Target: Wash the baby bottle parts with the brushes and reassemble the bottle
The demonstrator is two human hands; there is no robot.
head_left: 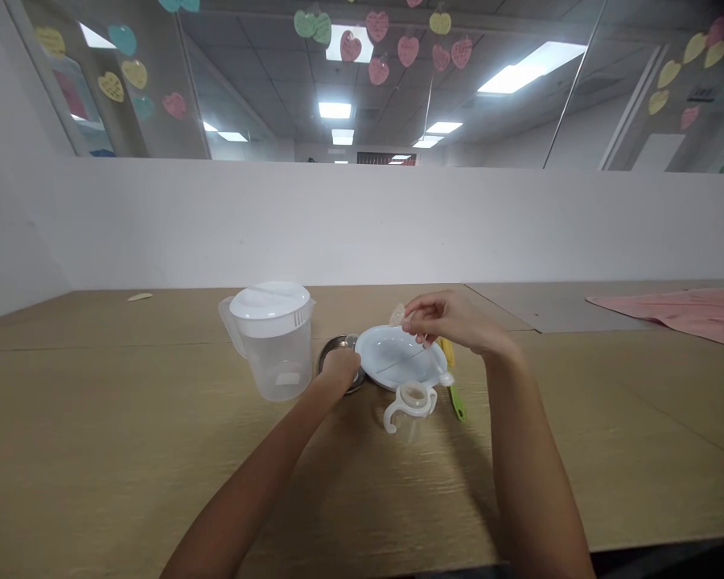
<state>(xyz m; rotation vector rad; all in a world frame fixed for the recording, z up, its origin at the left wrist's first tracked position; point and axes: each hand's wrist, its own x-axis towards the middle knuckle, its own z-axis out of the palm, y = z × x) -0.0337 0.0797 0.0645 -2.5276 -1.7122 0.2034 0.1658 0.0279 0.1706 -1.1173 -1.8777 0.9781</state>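
Observation:
My right hand (450,322) is raised above the white oval basin (368,342), its thumb and fingers pinching a small translucent piece (396,314). A thin, pale line, perhaps a straw, slants across the basin beneath those fingers. My left hand (341,367) is closed over the shiny metal bowl (326,352), left of the basin; what its fingers grip is hidden. Clear parts show in the bowl beside it. In front of the basin stands a clear baby bottle (409,426) with a white two-handled collar (414,400). A small white part (446,378) sits at the basin's right rim.
A lidded clear pitcher (279,354) with a white handle stands left of the bowl. Right of the basin lie a green handle (457,404) and something yellow (447,351). A pink cloth (681,310) lies far right; a white wall (350,225) backs the table.

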